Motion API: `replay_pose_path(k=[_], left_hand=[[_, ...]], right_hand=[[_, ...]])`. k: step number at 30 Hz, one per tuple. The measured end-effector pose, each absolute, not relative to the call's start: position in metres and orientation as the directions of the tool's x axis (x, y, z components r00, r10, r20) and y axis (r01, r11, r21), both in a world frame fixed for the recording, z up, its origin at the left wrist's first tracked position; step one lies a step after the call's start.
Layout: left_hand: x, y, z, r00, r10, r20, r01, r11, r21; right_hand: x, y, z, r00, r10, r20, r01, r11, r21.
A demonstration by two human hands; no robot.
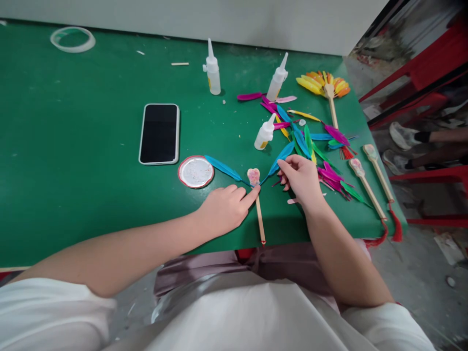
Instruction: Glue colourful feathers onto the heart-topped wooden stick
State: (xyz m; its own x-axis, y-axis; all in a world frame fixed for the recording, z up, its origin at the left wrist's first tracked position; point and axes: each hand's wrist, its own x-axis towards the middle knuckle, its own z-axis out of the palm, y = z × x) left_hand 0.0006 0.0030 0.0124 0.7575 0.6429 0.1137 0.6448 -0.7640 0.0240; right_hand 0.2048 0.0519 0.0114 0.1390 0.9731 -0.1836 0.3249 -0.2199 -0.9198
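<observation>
A wooden stick with a pink-speckled, rounded head (253,176) lies near the table's front edge. My left hand (227,207) presses its stretched index finger on the stick just below the head, where two feather quills meet; its other fingers are curled. One blue feather (223,167) slants up to the left from there. The other blue feather (281,158) slants up to the right, pinched between the thumb and finger of my right hand (300,179). A white lid with a red rim (196,172) lies beside the left feather's tip.
Behind are three glue bottles (214,75), a phone (160,134) and a tape roll (72,39). Loose coloured feathers (300,141), a yellow-orange feather fan (331,105) and two tasselled sticks (369,190) lie right. Red stools (435,63) and a person's legs (446,136) are beyond.
</observation>
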Motion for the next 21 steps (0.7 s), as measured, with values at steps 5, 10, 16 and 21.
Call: replay_pose_path(k=[5, 10, 16, 21], left_hand=[[0.001, 0.003, 0.012, 0.746, 0.660, 0.086, 0.662, -0.750, 0.016], [0.001, 0.002, 0.013, 0.738, 0.670, 0.075, 0.669, -0.742, 0.040], [0.003, 0.003, 0.015, 0.735, 0.676, 0.059, 0.674, -0.737, 0.056], [0.003, 0.004, 0.015, 0.730, 0.680, 0.061, 0.678, -0.733, 0.056]], right_hand=[[0.206, 0.052, 0.011, 0.141, 0.970, -0.196, 0.321, -0.232, -0.918], [0.210, 0.050, 0.011, 0.201, 0.961, -0.189, 0.330, -0.248, -0.911], [0.211, 0.043, 0.015, 0.264, 0.963, 0.044, 0.457, -0.085, -0.885], [0.208, 0.032, 0.017, 0.075, 0.973, 0.219, 0.654, 0.118, -0.747]])
